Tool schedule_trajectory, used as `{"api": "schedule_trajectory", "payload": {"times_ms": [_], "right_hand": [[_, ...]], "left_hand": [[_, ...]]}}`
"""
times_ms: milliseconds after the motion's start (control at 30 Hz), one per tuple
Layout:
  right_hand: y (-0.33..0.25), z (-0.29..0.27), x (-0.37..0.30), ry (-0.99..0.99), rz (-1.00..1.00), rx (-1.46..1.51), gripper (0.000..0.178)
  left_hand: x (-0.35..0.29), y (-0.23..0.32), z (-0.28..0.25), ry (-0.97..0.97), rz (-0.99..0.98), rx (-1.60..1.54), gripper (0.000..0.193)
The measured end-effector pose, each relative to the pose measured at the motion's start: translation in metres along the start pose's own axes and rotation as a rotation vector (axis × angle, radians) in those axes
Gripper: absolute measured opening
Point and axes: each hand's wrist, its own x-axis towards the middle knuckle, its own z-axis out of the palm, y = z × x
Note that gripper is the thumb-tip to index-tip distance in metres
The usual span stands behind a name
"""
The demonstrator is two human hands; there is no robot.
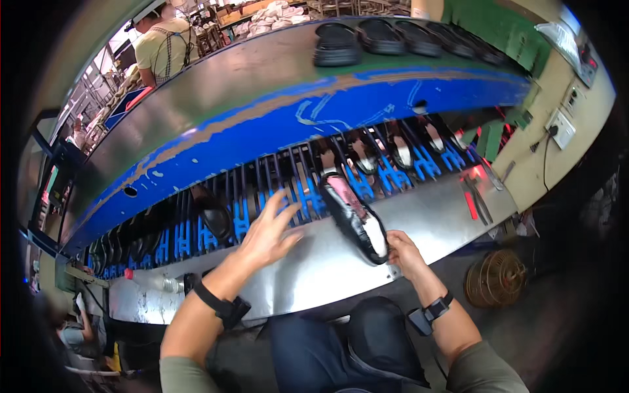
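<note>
My right hand (405,252) has its fingers closed on the near end of a black shoe upper (347,223), which lies slantwise over the metal ledge with its far end at the rack. A pinkish and white inner side of the upper faces up. To the left of it, my left hand (270,229) is raised with fingers spread and holds nothing. It hovers above the ledge, in front of the blue rack prongs (309,196). A dark shoe (213,215) stands in the rack beyond my left forearm.
The shiny metal ledge (295,275) runs along the machine. Pliers with a red handle (473,203) lie at its right. More shoe uppers (401,154) hang in the rack. Black soles (380,36) line the top shelf. A round metal cage (496,278) stands low right. A person (164,46) works far left.
</note>
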Motion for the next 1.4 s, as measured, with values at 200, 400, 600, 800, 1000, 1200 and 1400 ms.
{"api": "schedule_trajectory", "payload": {"times_ms": [200,400,600,800,1000,1200,1400], "right_hand": [[0.029,-0.013,-0.08,0.555,-0.67,-1.067,0.093],[0.041,-0.039,-0.047,0.53,-0.714,-0.806,0.019],[-0.054,0.008,-0.035,0.572,-0.976,-0.759,0.066],[-0.031,0.042,0.011,-0.043,-1.105,-1.613,0.063],[-0.043,0.042,-0.008,-0.093,-1.153,-1.685,0.058],[-0.091,-0.032,-0.111,-0.007,-1.112,-0.875,0.066],[-0.045,-0.047,-0.237,-0.222,-0.3,0.743,0.056]], "left_hand": [[0.173,0.086,-0.047,0.435,0.401,0.356,0.049],[0.244,0.018,-0.072,0.135,-0.158,0.351,0.039],[0.249,0.023,-0.063,0.142,-0.226,0.425,0.038],[0.248,0.021,-0.058,0.236,-0.217,0.485,0.04],[0.182,0.068,-0.073,0.487,-0.004,0.355,0.034],[0.004,0.189,-0.084,0.324,0.376,0.134,0.027],[-0.248,0.32,0.062,-0.159,-0.054,0.033,0.015]]}}
